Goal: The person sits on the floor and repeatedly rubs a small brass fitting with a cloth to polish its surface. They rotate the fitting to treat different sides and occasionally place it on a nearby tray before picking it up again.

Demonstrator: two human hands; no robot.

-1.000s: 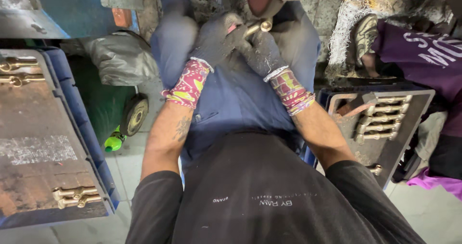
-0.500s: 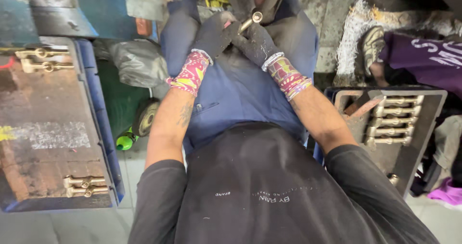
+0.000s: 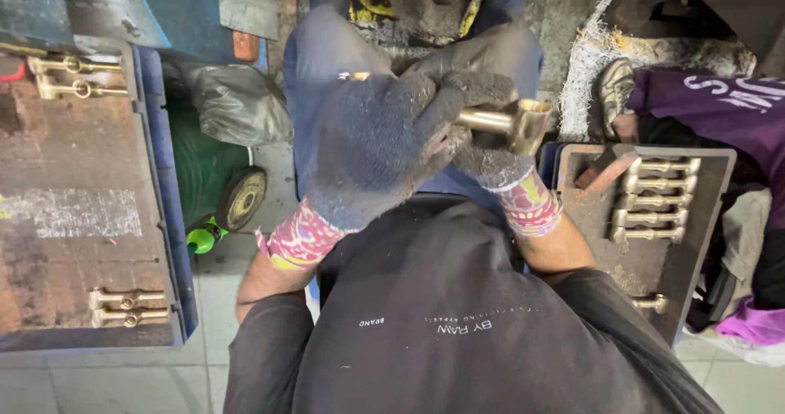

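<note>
your gloved left hand (image 3: 384,144) and right hand (image 3: 491,156) now sit much closer to your head than before, both clenched around the short brass cylindrical fitting (image 3: 511,122) above your lap.

There are no boxes with labels, no signs and no screens here. The only lettering is on clothes. A small line of pale print (image 3: 446,324) runs across the front of the person's black shirt, low in the middle of the view. At the right edge, a purple cloth (image 3: 719,107) has big white letters on it, cut off by the side of the picture. On the left, a rusty flat tray (image 3: 74,218) has a smudged white patch, too blurry to tell what it is.
</note>
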